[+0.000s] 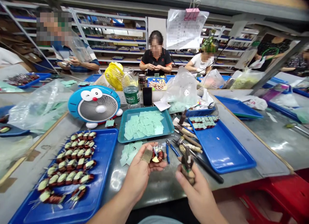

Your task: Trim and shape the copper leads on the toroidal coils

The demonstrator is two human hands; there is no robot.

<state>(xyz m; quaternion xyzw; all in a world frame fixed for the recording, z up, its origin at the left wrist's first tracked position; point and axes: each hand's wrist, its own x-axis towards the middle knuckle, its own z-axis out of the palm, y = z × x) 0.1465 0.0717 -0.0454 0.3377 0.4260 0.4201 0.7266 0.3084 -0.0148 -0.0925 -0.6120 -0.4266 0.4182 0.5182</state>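
My left hand (141, 167) is closed around a copper-wound ring coil (156, 157) with a pale yellow piece and metal leads at its middle. A flat olive square piece (147, 155) sits by the left thumb, against the coil. My right hand (196, 187), to the right of the coil and apart from it, grips a hand tool (187, 162) with a dark metal end; its exact kind I cannot make out. Ahead of my hands, a teal tray (121, 133) bears a heap of pale green square sheets (142, 124). More sheets (130, 153) lie loose before it.
At left, a blue tray (96, 191) holds rows of similar coils. Blue-handled pliers (173, 148) and several wooden-handled tools (191, 140) lie right of centre. Another blue tray (227, 150) has sheet-topped coils at its far end. A blue fan (94, 104) and bottle (131, 93) stand behind.
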